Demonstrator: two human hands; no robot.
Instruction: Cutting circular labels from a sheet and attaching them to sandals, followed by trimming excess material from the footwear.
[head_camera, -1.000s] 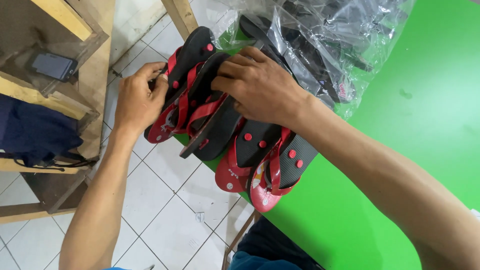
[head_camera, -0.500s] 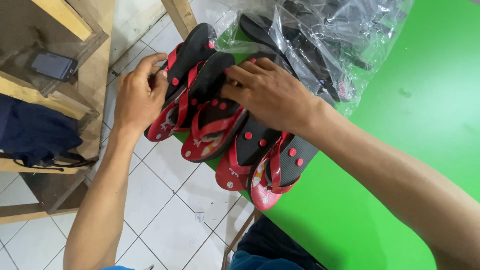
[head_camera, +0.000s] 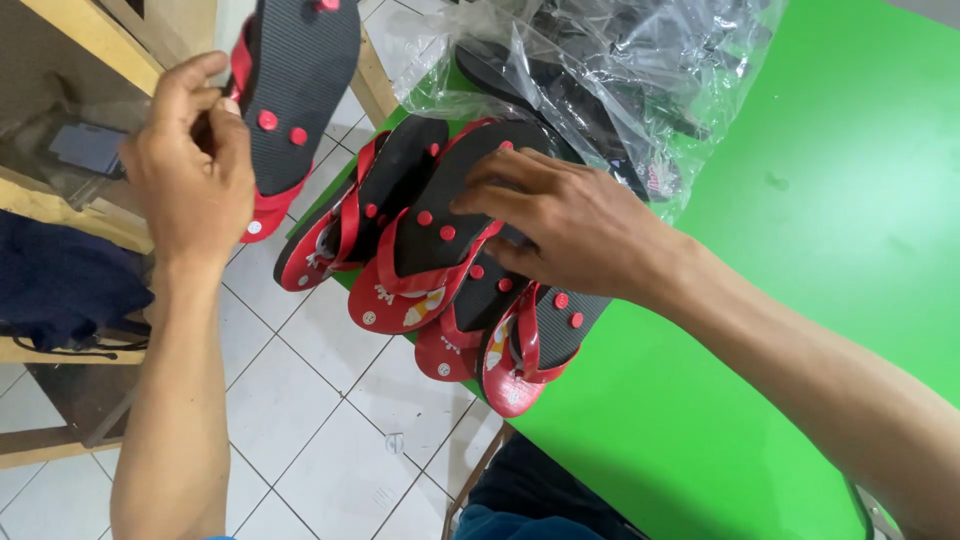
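Sandal (head_camera: 292, 95) pinched sole-out in left hand (head_camera: 190, 165), raised left of green table (head_camera: 800, 300); right hand (head_camera: 560, 225) spread flat, steadying overlapped sandals (head_camera: 440, 250) at table edge.

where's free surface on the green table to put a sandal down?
Free: the green table right of the plastic bag, and the stretch below the right forearm toward the near edge. Crowded: the table's left corner, where the red-and-black sandals overlap under the right hand. The left hand holds one sandal off the table.
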